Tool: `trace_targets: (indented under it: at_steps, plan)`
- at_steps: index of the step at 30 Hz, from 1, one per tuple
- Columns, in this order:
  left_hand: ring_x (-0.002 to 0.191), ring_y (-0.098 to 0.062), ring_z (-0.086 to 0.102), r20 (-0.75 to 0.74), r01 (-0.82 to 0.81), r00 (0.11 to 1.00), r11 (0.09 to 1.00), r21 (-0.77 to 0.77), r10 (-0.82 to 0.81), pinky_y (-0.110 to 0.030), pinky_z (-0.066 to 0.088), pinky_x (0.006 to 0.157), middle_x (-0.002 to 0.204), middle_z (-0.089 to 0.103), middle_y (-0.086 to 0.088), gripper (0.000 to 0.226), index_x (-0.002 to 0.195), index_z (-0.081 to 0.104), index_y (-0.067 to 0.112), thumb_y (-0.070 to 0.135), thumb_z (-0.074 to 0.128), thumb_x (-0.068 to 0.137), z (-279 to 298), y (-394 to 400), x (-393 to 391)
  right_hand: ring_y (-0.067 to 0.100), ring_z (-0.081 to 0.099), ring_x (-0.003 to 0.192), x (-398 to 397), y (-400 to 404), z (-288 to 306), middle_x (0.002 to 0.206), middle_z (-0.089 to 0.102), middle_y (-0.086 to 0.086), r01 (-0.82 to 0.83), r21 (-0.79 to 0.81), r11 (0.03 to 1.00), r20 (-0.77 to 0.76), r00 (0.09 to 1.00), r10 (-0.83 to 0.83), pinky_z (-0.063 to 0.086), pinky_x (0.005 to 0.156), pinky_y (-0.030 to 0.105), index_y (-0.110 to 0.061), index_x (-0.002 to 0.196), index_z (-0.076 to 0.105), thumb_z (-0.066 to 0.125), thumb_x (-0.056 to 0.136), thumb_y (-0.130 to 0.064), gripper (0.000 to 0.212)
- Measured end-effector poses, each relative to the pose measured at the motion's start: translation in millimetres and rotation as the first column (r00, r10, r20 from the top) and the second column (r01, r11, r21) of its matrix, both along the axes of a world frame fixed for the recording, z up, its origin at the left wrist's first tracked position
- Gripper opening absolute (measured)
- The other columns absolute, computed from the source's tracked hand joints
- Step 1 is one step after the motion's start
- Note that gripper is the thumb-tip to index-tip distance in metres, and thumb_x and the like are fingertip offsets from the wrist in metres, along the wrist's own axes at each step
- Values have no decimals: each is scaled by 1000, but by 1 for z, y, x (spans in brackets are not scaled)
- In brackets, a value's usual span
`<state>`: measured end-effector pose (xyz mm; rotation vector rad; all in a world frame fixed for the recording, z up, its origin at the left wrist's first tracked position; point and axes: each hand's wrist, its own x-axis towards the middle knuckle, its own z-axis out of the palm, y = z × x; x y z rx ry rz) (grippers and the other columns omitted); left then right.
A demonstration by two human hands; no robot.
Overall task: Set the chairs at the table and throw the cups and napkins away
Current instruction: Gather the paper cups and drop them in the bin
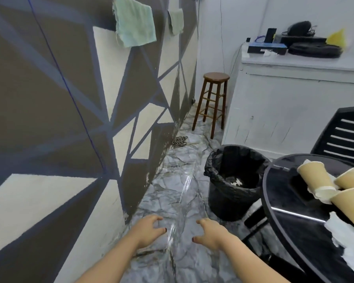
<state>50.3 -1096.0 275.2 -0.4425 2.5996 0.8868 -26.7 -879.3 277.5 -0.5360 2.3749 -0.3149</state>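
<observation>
The left hand (149, 229) and the right hand (209, 234) were held out low over the marble floor (178, 180), both empty, with fingers spread and loosely curled. The paper cups (315, 178) were seen lying on their sides on the round black desk (284, 211), ahead and to the right of the hands, their long axes slanting from upper left to lower right. White napkins (347, 240) were spread beside and partly under them. The right hand was judged the nearer to the cups. The lined bin (231, 180) stood on the floor just beside the desk, between it and the wall. A black slatted chair (343, 135) was seen behind the desk. No brand, label or writing could be read on the cups.
</observation>
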Motion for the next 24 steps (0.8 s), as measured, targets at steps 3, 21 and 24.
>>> trace_targets:
  at_steps: [3, 21, 24]
  plan:
    - [133, -15, 40, 21, 52, 998, 999, -14, -52, -24, 31, 106, 146, 43, 1, 49, 133, 46, 22, 39, 57, 88, 0, -26, -23, 24, 30, 139, -16, -20, 0, 152, 31, 5, 50, -11, 999, -3, 999, -50, 28, 112, 38, -18, 146, 26, 53, 85, -53, 75]
    - [131, -12, 41, 42, 333, 942, 943, 12, -333, -25, 32, 107, 145, 43, 2, 50, 133, 46, 25, 42, 57, 87, -4, -34, -180, 25, 34, 136, -128, -12, 2, 148, 37, 6, 258, 10, 966, -38, 966, -257, 31, 111, 40, -15, 140, 35, 53, 86, -48, 66]
    - [130, -12, 43, 51, 379, 923, 925, 37, -381, -25, 34, 107, 144, 44, 2, 52, 134, 45, 22, 40, 57, 87, 0, -14, -227, 23, 28, 140, -161, 9, 5, 152, 32, 4, 310, -14, 951, -37, 950, -310, 27, 114, 39, -17, 144, 29, 52, 87, -47, 69]
